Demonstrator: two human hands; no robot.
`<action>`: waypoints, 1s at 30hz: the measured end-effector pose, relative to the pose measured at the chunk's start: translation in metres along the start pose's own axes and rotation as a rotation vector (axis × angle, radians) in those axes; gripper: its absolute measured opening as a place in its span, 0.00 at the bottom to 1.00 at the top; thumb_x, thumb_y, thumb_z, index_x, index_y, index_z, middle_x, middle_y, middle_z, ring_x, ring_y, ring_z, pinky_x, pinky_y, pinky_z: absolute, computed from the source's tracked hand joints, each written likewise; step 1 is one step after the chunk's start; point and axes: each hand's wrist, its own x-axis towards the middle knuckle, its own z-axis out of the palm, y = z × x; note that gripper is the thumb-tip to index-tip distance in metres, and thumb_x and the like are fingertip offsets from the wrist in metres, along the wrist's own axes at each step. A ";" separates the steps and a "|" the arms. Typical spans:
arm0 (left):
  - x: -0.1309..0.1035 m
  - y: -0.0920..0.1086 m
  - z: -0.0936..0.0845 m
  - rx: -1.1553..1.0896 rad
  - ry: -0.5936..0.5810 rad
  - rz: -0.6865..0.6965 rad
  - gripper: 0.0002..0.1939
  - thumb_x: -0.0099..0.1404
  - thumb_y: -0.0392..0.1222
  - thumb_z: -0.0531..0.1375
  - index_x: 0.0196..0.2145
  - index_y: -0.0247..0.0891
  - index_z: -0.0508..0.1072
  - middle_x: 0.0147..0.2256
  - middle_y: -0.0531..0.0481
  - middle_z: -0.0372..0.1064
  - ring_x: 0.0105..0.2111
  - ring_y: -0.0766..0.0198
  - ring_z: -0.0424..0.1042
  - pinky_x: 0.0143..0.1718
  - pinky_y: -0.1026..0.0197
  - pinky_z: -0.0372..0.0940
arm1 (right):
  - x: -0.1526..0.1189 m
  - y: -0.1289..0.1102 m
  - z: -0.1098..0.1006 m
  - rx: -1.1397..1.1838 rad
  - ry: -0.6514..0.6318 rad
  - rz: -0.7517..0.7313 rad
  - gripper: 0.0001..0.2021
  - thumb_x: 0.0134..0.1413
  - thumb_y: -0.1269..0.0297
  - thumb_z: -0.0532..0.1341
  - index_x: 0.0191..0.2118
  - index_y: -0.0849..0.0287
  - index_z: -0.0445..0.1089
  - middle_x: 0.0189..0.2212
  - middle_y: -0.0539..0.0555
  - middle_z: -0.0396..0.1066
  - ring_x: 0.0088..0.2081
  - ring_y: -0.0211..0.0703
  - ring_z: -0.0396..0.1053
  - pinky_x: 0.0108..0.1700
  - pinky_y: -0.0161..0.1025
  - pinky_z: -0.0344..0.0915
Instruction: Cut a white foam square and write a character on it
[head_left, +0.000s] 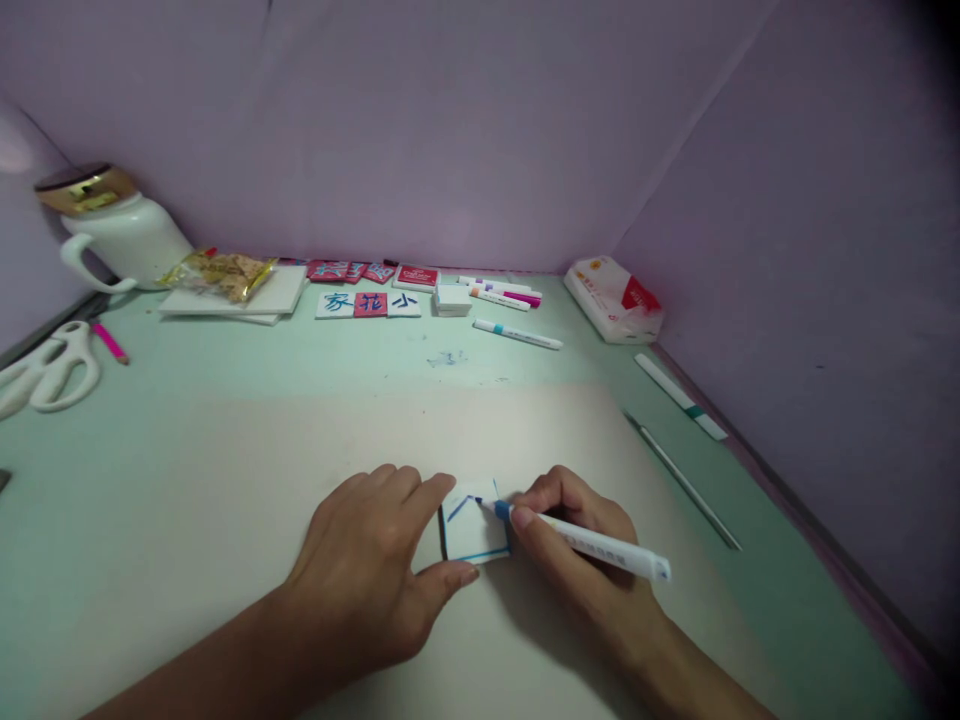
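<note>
A small white square card [477, 528] lies on the pale sheet [247, 500], with blue lines along its edges and a dark blue angled stroke near its top. My left hand [375, 565] grips the card between the forefinger at its upper left corner and the thumb at its lower edge. A white marker with a blue collar [600, 548] is held in the fingers of my right hand [574, 540]. The marker's tip touches the card at the right end of the stroke, or sits just over it.
Character cards [370, 304], a card stack [453, 300] and several markers [517, 334] are at the back. A mug [139, 240], snack packet [225, 275] and scissors [56, 370] stand left; a tissue pack [611, 300] and a thin metal-coloured tool [686, 487] lie right.
</note>
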 end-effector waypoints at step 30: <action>0.000 -0.001 -0.002 0.009 -0.002 0.006 0.20 0.60 0.50 0.58 0.48 0.38 0.66 0.31 0.48 0.65 0.30 0.55 0.64 0.29 0.55 0.56 | -0.008 0.009 -0.005 0.209 0.214 -0.080 0.08 0.53 0.63 0.60 0.25 0.55 0.62 0.19 0.45 0.60 0.23 0.37 0.55 0.24 0.35 0.51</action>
